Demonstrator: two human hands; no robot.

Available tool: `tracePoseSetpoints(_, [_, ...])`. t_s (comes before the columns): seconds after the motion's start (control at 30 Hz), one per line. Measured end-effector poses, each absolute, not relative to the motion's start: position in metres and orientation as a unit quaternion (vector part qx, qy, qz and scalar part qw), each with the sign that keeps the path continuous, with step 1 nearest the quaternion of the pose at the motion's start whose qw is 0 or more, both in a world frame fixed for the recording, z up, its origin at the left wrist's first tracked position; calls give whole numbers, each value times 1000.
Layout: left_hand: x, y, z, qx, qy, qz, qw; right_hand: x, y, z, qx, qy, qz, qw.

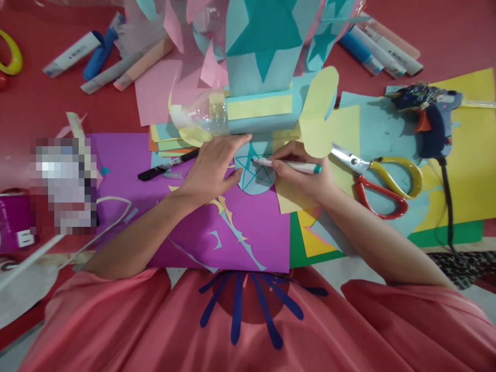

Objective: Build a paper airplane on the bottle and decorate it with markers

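A green-tipped marker (296, 165) is pinched in my right hand (306, 168), its nib on a rounded light-blue paper piece (251, 183). Teal lines on that piece form a star. My left hand (213, 168) lies with fingers stretched out along the paper's left side, holding no tool. Just above stands a clear plastic bottle (209, 111) lying on its side, wrapped in blue paper with a yellow strip. A yellow paper piece with rounded lobes (320, 119) sits at its right end. A black marker (166, 164) rests left of my left hand.
Purple paper (248, 248) with thin scraps lies in front of me. Scissors (382, 181) and a blue glue gun (436, 119) with a cord are on the right. Several markers (73, 54) lie at the far left. A blurred-out object (64, 186) sits left, near a white cable (112, 199).
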State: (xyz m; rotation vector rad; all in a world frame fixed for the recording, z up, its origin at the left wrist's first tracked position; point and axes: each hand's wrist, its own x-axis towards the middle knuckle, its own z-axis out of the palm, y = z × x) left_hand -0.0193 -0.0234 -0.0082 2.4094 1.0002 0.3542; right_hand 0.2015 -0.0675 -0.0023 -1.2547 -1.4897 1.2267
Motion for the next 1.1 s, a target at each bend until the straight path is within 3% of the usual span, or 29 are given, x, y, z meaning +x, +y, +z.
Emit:
tracePoseSetpoints(0.43, [-21,-23,-14,890,360,138,243,208,-68,-4,-467,-625,501,375])
tracePoseSetpoints(0.73, [-20,-23,-10,887,368,128,248,203,-66,-5,-523,-562,463,443])
tracePoseSetpoints(1.1, [-20,-23,-11,889,359,134,251,202,-67,-3,-514,-598,458,411])
